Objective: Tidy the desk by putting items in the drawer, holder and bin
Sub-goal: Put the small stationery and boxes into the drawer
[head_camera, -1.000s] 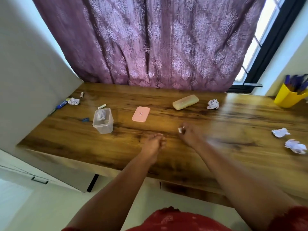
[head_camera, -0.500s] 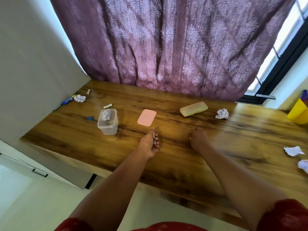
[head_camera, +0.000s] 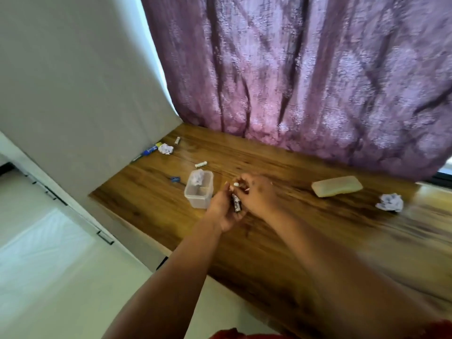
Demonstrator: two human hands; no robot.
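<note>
My left hand (head_camera: 223,211) is palm-up just right of the clear plastic box (head_camera: 198,195) and holds a small dark cylinder with white print (head_camera: 236,203). Touching it from the right, my right hand (head_camera: 260,193) pinches a small white piece (head_camera: 236,184) at its fingertips. The box stands on the wooden desk (head_camera: 281,241) with a crumpled paper ball (head_camera: 197,177) inside. The view is blurred, so the held items are hard to name. The pink card is hidden behind my hands.
Left of the box lie a blue clip (head_camera: 175,179), a white cylinder (head_camera: 201,164), a paper ball (head_camera: 165,149), a blue marker (head_camera: 149,150) and another small cylinder (head_camera: 177,140). A yellowish case (head_camera: 337,186) and a paper ball (head_camera: 390,203) lie right. A grey panel (head_camera: 85,106) bounds the desk's left.
The view swung left and the yellow holder left the frame. Both hands came together beside the clear box; the dark cylinder now shows in my left palm.
</note>
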